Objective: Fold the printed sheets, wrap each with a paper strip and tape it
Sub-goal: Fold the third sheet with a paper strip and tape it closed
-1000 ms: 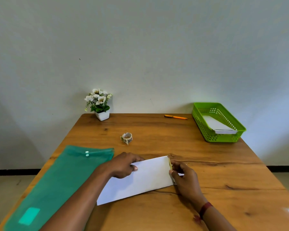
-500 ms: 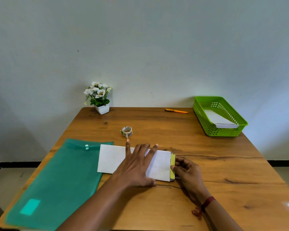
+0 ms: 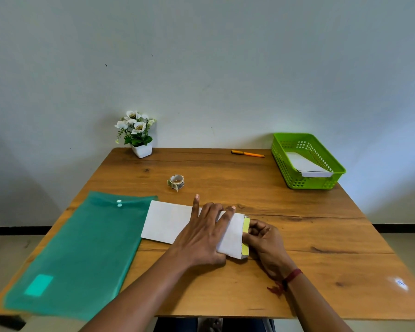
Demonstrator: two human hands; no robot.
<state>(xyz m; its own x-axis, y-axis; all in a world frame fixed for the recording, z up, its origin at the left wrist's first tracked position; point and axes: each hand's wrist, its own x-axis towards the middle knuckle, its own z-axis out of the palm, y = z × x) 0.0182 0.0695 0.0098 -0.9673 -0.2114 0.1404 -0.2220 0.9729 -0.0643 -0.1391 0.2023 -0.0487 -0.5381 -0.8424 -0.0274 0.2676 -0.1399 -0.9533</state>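
A folded white sheet (image 3: pixel 168 221) lies flat near the table's front middle. A yellow paper strip (image 3: pixel 246 233) runs across its right end. My left hand (image 3: pixel 201 236) presses flat on the sheet's right half with fingers spread. My right hand (image 3: pixel 264 240) is at the sheet's right edge, fingertips pinching the yellow strip. A small roll of tape (image 3: pixel 176 182) stands behind the sheet, apart from both hands.
A green plastic folder (image 3: pixel 77 250) lies at the left, its edge touching the sheet. A green basket (image 3: pixel 285 154) at the back right holds a folded white sheet (image 3: pixel 307 165). An orange pen (image 3: pixel 247 153) and a potted flower (image 3: pixel 137 135) sit by the wall.
The sheet went from tilted to lying square. My left hand moved from its left part onto its right half and spread flat. The yellow strip now shows wider at the right end.
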